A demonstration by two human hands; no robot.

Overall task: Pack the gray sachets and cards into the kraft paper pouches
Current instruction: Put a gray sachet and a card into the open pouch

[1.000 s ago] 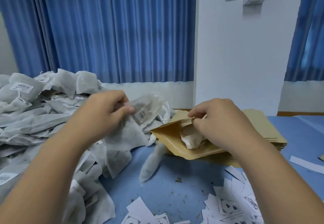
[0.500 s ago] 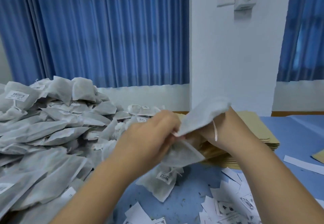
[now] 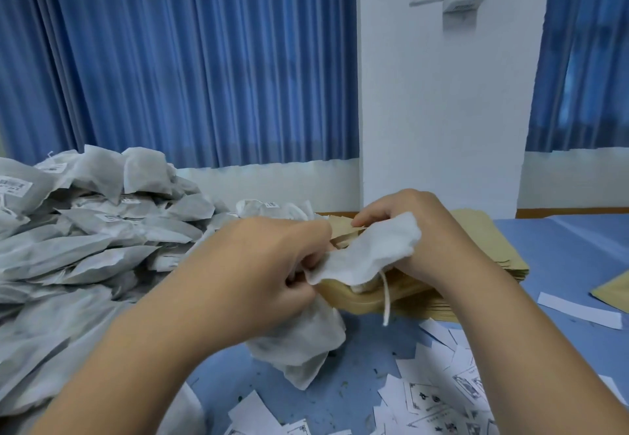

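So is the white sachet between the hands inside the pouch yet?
Mostly out. The white sachet lies across the kraft pouch mouth, string dangling.

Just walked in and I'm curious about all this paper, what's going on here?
A person is packing. The left hand and right hand together hold a gray sachet over an open kraft pouch that lies on a stack of pouches. More sachets are heaped at left; printed cards lie nearby.
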